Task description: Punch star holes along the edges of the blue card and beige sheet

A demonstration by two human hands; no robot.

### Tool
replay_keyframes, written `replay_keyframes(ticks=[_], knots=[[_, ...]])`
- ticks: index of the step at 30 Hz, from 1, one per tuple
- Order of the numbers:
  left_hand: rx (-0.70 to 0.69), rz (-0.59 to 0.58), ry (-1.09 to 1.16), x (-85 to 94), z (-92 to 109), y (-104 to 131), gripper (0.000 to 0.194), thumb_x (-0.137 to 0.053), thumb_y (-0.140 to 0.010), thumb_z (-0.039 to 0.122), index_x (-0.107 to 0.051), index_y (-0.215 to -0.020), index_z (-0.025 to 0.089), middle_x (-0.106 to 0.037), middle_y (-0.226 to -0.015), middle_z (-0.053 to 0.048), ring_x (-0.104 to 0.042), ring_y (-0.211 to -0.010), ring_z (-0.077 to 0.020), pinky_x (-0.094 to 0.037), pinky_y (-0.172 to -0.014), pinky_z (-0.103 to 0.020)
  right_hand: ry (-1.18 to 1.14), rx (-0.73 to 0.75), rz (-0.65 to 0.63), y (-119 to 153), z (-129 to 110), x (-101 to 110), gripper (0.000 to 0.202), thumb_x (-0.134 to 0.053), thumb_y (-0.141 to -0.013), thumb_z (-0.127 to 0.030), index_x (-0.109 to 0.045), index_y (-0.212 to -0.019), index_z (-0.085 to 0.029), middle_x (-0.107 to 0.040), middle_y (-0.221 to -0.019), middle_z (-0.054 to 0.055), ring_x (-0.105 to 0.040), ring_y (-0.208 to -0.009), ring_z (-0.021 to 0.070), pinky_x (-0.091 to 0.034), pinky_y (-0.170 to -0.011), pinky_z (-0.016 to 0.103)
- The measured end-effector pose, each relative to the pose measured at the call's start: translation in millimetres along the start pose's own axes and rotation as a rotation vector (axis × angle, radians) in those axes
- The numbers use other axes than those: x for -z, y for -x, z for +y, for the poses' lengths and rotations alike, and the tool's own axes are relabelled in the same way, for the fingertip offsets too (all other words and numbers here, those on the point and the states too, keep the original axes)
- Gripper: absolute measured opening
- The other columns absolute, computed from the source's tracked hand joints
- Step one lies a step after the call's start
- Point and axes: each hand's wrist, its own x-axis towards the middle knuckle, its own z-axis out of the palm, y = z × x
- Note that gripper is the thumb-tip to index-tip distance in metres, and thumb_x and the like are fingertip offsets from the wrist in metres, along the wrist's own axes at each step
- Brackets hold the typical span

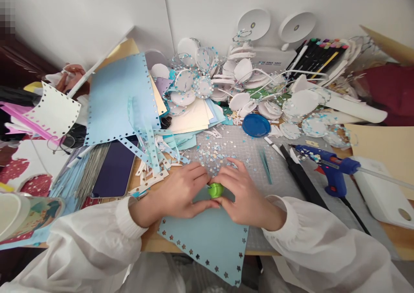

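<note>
A small green paper punch [215, 190] sits between my two hands, at the far edge of a light blue paper sheet [210, 237]. My right hand [241, 194] is closed around the punch, thumb at the near side and index finger over the far side. My left hand [186, 189] is curled over the sheet beside the punch, its thumb tip touching near the punch. Star-shaped holes line the sheet's left, near and right edges, and its near corner hangs past the table edge. Tiny star cutouts [213, 153] lie scattered just beyond my hands.
Right of my hands are tweezers [265, 166], a blue glue gun [336, 168] and a blue lid [256, 125]. To the left lie a phone [114, 169], punched paper strips [150, 179] and a large blue punched sheet [119, 99]. White discs with beaded rings [203, 86] are heaped behind.
</note>
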Motion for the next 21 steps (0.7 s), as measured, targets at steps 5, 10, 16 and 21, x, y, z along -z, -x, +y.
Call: replay_keyframes(ticks=[5,10,16,21], knots=[[0.028,0.026,0.064,-0.3,-5,1,0.035,-0.052,-0.09,0.048,-0.059,-0.093,0.014,-0.059,-0.084,-0.006,-0.053,-0.079,-0.0193,-0.043,-0.07,-0.032,-0.059,-0.028,-0.046,-1,3,5,0.015,-0.06,-0.078,-0.017,-0.052,-0.09,-0.019,-0.052,-0.082,0.002,-0.049,-0.083,0.0202,-0.032,-0.095,0.046],[-0.02,0.126,-0.032,2.1,-10,1,0.032,-0.037,-0.097,0.022,-0.057,-0.073,0.015,-0.055,-0.068,-0.004,-0.046,-0.066,-0.0167,-0.04,-0.064,-0.03,-0.068,-0.04,-0.105,0,6,10,0.018,-0.064,-0.082,-0.027,-0.053,-0.093,-0.018,-0.052,-0.086,0.005,-0.045,-0.085,0.0221,-0.035,-0.08,0.038],[-0.036,0.156,-0.075,1.3,-11,0,0.032,-0.038,-0.097,0.021,-0.055,-0.071,0.015,-0.054,-0.065,-0.004,-0.045,-0.064,-0.0166,-0.039,-0.062,-0.03,-0.045,-0.066,-0.103,0,10,11,0.016,-0.064,-0.081,-0.023,-0.054,-0.092,-0.017,-0.053,-0.085,0.004,-0.046,-0.084,0.0212,-0.032,-0.079,0.037],[-0.014,0.179,-0.103,2.9,-9,0,0.026,-0.04,-0.095,0.02,-0.058,-0.077,0.015,-0.059,-0.073,-0.005,-0.048,-0.069,-0.0171,-0.038,-0.066,-0.032,-0.005,-0.077,-0.076,0,7,11,0.014,-0.063,-0.082,-0.024,-0.054,-0.091,-0.018,-0.055,-0.084,0.004,-0.048,-0.082,0.0208,-0.031,-0.081,0.038]])
